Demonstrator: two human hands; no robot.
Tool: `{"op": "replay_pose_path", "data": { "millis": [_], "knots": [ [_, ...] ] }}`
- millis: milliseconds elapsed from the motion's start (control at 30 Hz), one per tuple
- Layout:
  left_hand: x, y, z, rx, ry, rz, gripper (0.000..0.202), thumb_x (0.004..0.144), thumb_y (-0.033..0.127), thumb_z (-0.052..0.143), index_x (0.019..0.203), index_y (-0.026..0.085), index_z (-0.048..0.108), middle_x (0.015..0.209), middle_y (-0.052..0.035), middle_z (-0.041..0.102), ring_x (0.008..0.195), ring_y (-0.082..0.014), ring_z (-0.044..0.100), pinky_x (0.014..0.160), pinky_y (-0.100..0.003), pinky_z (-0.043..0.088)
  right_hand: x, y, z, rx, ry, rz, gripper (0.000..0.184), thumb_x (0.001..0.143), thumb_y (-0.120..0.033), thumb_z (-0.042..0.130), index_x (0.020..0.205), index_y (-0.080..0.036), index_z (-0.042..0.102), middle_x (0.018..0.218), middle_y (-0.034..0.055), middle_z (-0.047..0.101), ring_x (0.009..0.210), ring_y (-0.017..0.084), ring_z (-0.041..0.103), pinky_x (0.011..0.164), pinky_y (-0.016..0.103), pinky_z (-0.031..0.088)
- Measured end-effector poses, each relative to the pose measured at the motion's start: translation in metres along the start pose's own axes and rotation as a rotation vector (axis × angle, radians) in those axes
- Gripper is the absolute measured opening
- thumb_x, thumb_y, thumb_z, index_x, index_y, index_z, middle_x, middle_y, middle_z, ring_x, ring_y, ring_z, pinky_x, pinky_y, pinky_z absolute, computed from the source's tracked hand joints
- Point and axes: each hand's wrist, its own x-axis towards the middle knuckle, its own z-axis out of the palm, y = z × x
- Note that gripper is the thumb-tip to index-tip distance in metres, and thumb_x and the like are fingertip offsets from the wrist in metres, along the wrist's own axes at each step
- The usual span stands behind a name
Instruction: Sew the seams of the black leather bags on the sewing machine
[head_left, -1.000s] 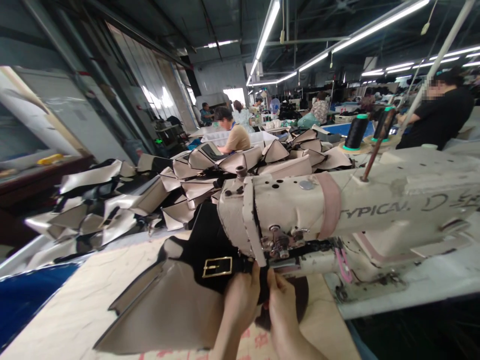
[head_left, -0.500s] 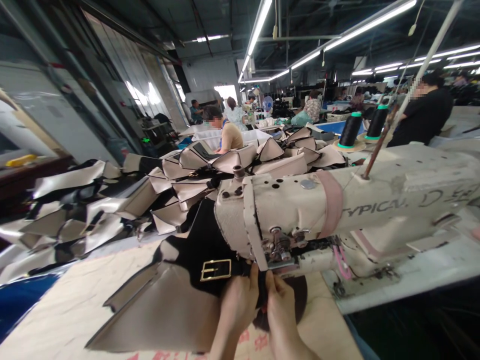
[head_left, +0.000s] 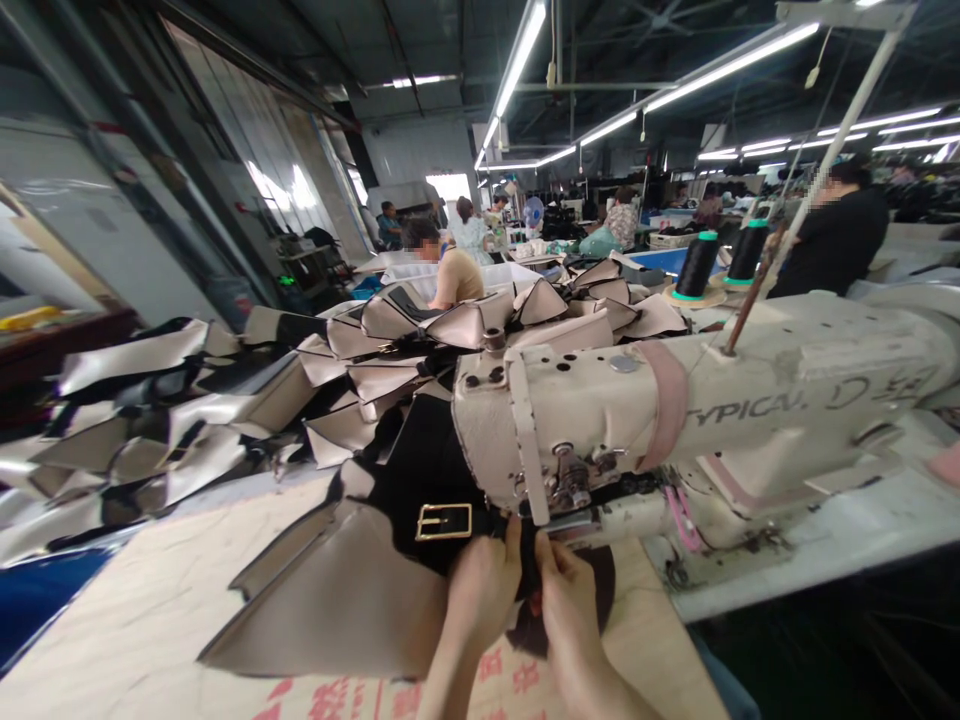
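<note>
My left hand [head_left: 481,590] and my right hand [head_left: 568,602] are side by side under the head of a cream sewing machine [head_left: 675,420]. Both have their fingers closed on a black strap piece [head_left: 442,480] with a gold buckle [head_left: 444,521], pinching it close to the needle area. The black piece is joined to a large taupe leather panel [head_left: 337,600] that lies on the table to the left. The needle itself is hidden behind the machine head and my fingers.
A long heap of taupe and black cut pieces [head_left: 225,400] runs across the table behind. Two black thread cones [head_left: 697,265] stand behind the machine. Other people sit or stand at stations further back. The beige table top [head_left: 135,620] has red print near its front edge.
The view has shifted slightly, so the machine head and buckle sit a little further right. My hands stay pinched on the strap under the machine head.
</note>
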Motion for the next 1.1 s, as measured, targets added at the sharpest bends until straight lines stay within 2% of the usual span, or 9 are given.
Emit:
{"op": "replay_pose_path", "data": {
  "millis": [133,267,400,533,833,1000,1067,1100],
  "knots": [
    [0.001,-0.001,0.006,0.067,0.032,0.025,0.047,0.082,0.007,0.03,0.126,0.002,0.042,0.076,-0.0182,0.064,0.067,-0.0291,0.064,0.057,-0.038,0.051,0.001,0.003,-0.003,-0.079,-0.013,-0.065,0.046,0.075,-0.059,0.051,0.059,-0.016,0.053,0.04,-0.0047,0.041,0.037,0.009,0.034,0.039,0.022,0.026],
    [0.001,-0.001,0.009,0.083,0.053,0.012,0.047,0.083,0.005,0.024,0.126,0.003,0.043,0.07,-0.0162,0.064,0.063,-0.0285,0.064,0.054,-0.038,0.051,0.001,0.0,-0.006,-0.131,-0.025,-0.079,0.046,0.077,-0.057,0.049,0.055,-0.017,0.049,0.039,-0.0046,0.04,0.036,0.009,0.035,0.038,0.022,0.025],
    [0.002,0.0,0.01,0.09,0.054,0.001,0.047,0.084,0.005,0.022,0.126,0.004,0.043,0.071,-0.017,0.064,0.064,-0.0268,0.064,0.055,-0.035,0.051,0.0,-0.012,-0.011,-0.166,-0.132,-0.059,0.047,0.078,-0.06,0.046,0.058,-0.017,0.049,0.039,-0.0045,0.04,0.035,0.009,0.036,0.035,0.02,0.023],
    [0.002,0.0,0.011,0.081,0.051,-0.009,0.048,0.085,0.005,0.02,0.126,0.006,0.044,0.072,-0.0165,0.064,0.065,-0.027,0.064,0.054,-0.036,0.05,0.003,-0.019,-0.015,-0.163,-0.225,-0.029,0.048,0.075,-0.063,0.046,0.059,-0.017,0.048,0.039,-0.0043,0.042,0.033,0.01,0.039,0.034,0.02,0.027],
    [0.002,0.0,0.007,0.032,0.038,-0.038,0.045,0.085,0.007,0.023,0.123,0.007,0.045,0.075,-0.0162,0.064,0.067,-0.0259,0.064,0.058,-0.035,0.05,0.008,-0.014,-0.014,-0.176,-0.157,-0.022,0.052,0.075,-0.064,0.045,0.051,-0.017,0.043,0.034,-0.0049,0.037,0.029,0.007,0.032,0.031,0.019,0.019],
    [0.008,-0.002,0.001,-0.042,0.023,-0.063,0.037,0.087,0.013,0.026,0.111,0.009,0.054,0.078,-0.0158,0.064,0.072,-0.0233,0.063,0.063,-0.032,0.048,0.01,-0.016,-0.008,-0.239,-0.18,-0.038,0.056,0.079,-0.064,0.039,0.046,-0.019,0.038,0.032,-0.0053,0.032,0.027,0.007,0.031,0.03,0.02,0.018],
    [0.009,-0.002,0.0,-0.073,0.019,-0.075,0.036,0.088,0.014,0.027,0.109,0.01,0.055,0.078,-0.0154,0.064,0.074,-0.0222,0.063,0.065,-0.03,0.047,0.01,-0.028,-0.018,-0.294,-0.26,-0.059,0.055,0.079,-0.061,0.042,0.047,-0.017,0.043,0.032,-0.0044,0.035,0.027,0.008,0.034,0.031,0.02,0.02],
    [0.009,-0.002,0.0,-0.087,0.018,-0.082,0.035,0.088,0.015,0.028,0.109,0.01,0.055,0.078,-0.0153,0.064,0.075,-0.0218,0.063,0.065,-0.03,0.046,0.009,-0.037,-0.029,-0.362,-0.29,-0.11,0.053,0.08,-0.059,0.044,0.049,-0.017,0.048,0.033,-0.0035,0.039,0.029,0.008,0.037,0.033,0.02,0.023]
  ]
}}
